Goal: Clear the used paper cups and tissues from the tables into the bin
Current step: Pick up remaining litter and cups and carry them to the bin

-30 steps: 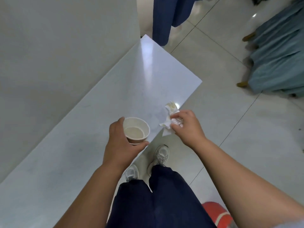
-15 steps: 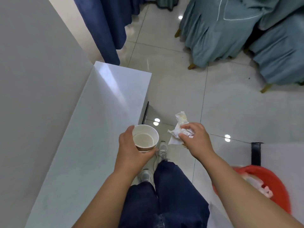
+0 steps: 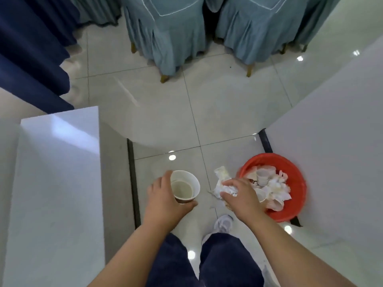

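Note:
My left hand [image 3: 165,200] grips a white paper cup [image 3: 185,186] upright over the floor; pale liquid sits in its bottom. A crumpled, stained white tissue [image 3: 221,181] is pinched in my right hand [image 3: 241,195], just left of the red bin's rim. The round red bin [image 3: 296,177] stands on the floor at the right, holding several used cups and tissues. My right hand overlaps the bin's left edge.
A white table [image 3: 58,183] runs along the left, its black leg beside my left hand. Another white table [image 3: 331,152] flanks the bin on the right. Chairs in teal covers [image 3: 165,34] stand ahead, dark blue curtains [image 3: 31,48] at far left. My legs and shoes are below.
I have turned right, away from the left table. Both hands carried the cup and tissue off the table and over the floor; the red bin has come fully into view beside my right hand.

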`<act>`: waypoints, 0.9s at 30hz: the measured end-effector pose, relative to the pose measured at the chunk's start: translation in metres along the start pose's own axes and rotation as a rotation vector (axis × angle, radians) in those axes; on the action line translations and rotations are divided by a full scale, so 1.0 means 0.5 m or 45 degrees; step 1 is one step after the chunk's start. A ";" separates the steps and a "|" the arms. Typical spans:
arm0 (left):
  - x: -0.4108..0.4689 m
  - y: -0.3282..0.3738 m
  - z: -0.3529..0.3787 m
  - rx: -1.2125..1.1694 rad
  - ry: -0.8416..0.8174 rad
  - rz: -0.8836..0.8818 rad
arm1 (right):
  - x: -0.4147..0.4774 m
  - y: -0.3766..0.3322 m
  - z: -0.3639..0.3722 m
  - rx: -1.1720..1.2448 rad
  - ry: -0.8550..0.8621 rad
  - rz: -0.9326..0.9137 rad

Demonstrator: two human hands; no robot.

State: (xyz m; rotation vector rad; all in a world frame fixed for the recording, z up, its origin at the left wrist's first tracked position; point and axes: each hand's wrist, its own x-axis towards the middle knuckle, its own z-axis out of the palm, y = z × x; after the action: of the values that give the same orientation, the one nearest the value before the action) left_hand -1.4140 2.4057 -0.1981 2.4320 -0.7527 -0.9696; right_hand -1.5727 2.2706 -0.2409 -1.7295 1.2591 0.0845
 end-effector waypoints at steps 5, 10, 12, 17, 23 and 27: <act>0.010 0.143 0.154 0.169 -0.203 0.083 | -0.018 0.174 -0.129 0.046 0.100 0.209; 0.031 0.255 0.281 0.329 -0.338 0.182 | -0.039 0.316 -0.229 0.231 0.221 0.436; 0.044 0.296 0.328 0.383 -0.381 0.217 | -0.046 0.360 -0.259 0.292 0.267 0.487; 0.079 0.387 0.415 0.387 -0.419 0.249 | -0.052 0.435 -0.296 0.345 0.343 0.551; 0.105 0.424 0.471 0.520 -0.414 0.354 | -0.047 0.478 -0.302 0.529 0.410 0.599; 0.109 0.406 0.475 0.563 -0.460 0.365 | -0.023 0.487 -0.304 0.535 0.402 0.613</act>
State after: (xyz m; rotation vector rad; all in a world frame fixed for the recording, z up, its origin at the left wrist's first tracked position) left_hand -1.6182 2.1749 -0.2728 2.4207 -1.5383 -1.2429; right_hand -1.8321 2.1682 -0.3101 -1.0836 1.7644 -0.1693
